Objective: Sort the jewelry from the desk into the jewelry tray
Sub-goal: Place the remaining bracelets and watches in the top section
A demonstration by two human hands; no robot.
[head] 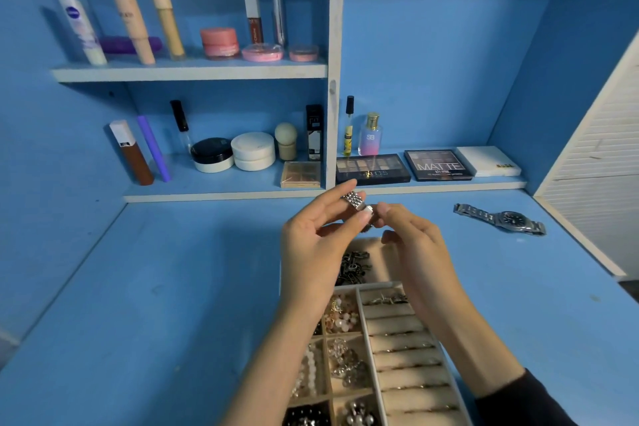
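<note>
Hands: left hand [311,242] and right hand [415,245] both pinch a silver metal link band [354,201].
Tray: beige compartmented jewelry tray [363,322] lies directly below the grip.
Remaining: steel wristwatch [501,220] on the blue desk [173,287], nearer the right hand, strap running left-right.

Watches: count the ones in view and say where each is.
1 for certain: the wristwatch lies on the desk, far right. The silver link band in the left hand may be another; no dial shows.

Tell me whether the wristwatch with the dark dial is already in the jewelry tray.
No, the wristwatch lies on the desk off to the right, apart from the jewelry tray.
</note>
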